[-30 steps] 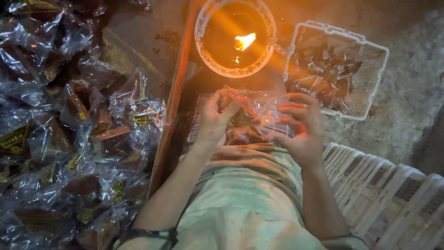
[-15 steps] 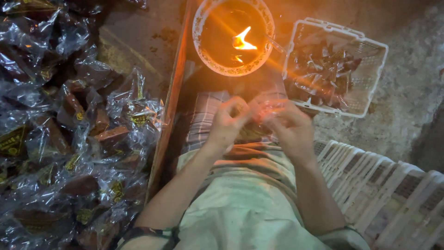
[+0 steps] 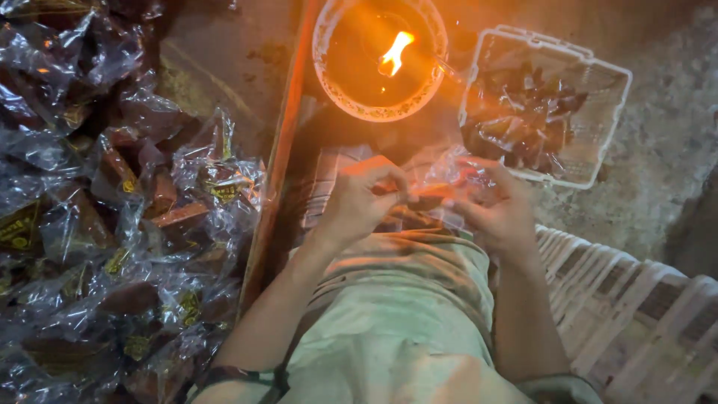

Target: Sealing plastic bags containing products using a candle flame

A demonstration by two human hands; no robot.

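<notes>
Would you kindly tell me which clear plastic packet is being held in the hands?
The clear packet between the left hand and right hand, above the lap; the others lie piled at left.

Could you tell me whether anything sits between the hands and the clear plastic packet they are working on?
Nothing visible does. The left hand and right hand both already pinch the clear plastic packet over the lap. The flame bowl and the clear plastic container lie beyond it, apart from the hands.
</notes>
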